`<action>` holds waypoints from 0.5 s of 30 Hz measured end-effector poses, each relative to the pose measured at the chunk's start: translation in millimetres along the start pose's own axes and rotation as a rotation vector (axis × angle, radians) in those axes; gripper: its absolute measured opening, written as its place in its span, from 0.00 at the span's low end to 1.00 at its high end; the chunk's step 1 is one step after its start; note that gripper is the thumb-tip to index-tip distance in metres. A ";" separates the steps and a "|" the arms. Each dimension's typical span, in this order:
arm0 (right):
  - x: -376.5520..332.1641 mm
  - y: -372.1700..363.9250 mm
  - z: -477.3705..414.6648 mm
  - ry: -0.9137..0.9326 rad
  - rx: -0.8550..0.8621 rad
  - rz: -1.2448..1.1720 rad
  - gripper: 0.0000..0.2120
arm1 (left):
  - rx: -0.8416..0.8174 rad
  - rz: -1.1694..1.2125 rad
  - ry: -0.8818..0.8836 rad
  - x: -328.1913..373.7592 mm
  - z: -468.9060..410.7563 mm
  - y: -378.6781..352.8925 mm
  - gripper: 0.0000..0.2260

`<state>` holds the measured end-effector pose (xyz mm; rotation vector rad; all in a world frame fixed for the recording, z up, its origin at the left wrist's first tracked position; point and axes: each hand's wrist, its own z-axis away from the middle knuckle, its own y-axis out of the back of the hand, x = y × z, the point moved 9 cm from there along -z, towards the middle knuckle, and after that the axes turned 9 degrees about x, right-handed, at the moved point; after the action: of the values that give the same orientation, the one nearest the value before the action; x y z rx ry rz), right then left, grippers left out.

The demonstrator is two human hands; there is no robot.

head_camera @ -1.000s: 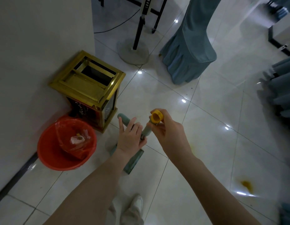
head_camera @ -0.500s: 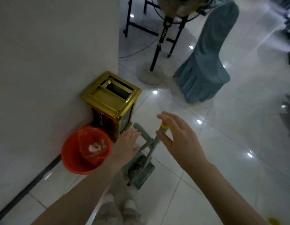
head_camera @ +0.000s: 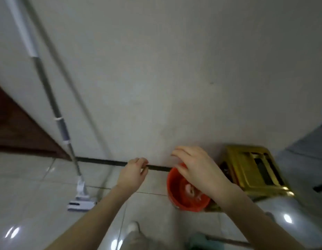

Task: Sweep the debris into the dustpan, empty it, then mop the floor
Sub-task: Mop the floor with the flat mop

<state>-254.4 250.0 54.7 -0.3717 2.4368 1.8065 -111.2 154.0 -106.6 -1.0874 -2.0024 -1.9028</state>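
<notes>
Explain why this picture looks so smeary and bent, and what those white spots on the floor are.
Head view: the whole frame is motion-blurred, so the left hand, right hand and red bucket look soft; the wide lens bows the mop handle and wall; the white spots are bright reflections on the glossy floor tiles.

Head view, down toward wall (head_camera: pixel 174 69)
</notes>
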 end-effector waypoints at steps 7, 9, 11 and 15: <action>-150.5 -71.8 -130.1 0.452 -0.092 -0.109 0.14 | 0.281 -0.069 0.286 -154.3 14.3 131.9 0.07; -188.7 -93.3 -160.3 0.562 -0.133 -0.082 0.14 | 0.345 -0.080 0.348 -189.8 17.3 158.9 0.07; -222.4 -114.6 -188.2 0.667 -0.168 -0.050 0.14 | 0.389 -0.083 0.393 -219.3 17.1 178.9 0.08; -275.2 -155.1 -237.5 0.819 -0.262 0.027 0.17 | 0.420 -0.070 0.509 -263.9 12.7 200.0 0.11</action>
<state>67.4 21.1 39.6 -1.3374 2.6260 2.3228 203.1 49.0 -103.4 -0.3830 -2.0091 -1.4831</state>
